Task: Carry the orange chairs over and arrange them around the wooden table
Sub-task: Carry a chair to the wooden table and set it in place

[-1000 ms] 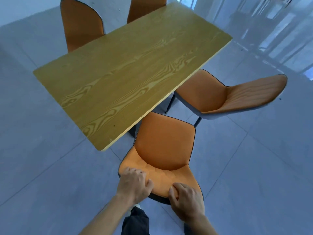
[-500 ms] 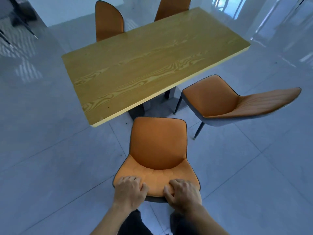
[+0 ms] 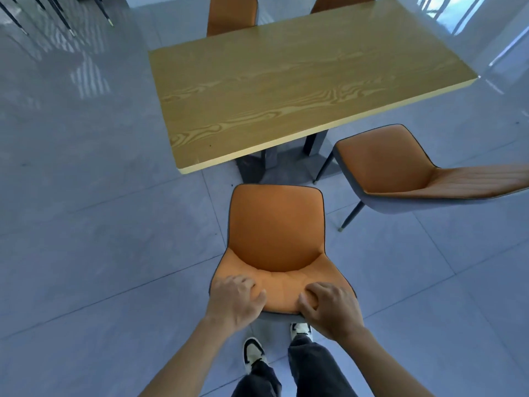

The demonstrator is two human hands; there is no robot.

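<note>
Orange chair (image 3: 276, 233) at 6 o'clock of the wooden surface (image 3: 300, 81), both hands' fingers gripping its backrest top: left hand (image 3: 234, 302), right hand (image 3: 332, 309). Pushed askew, it could knock the neighbouring chair (image 3: 400, 164) at 3 o'clock. Glossy grey tile floor (image 3: 86, 224) may let legs slide.

Matt orange leather-look chair (image 3: 276, 230), wood-grain table (image 3: 300, 90) top, glossy grey tiled floor (image 3: 86, 224)

Bare forearms (image 3: 183, 356), no sleeves visible. Dark grey trousers (image 3: 312, 368). Black-and-white sneakers (image 3: 253, 353), white toe caps.
</note>
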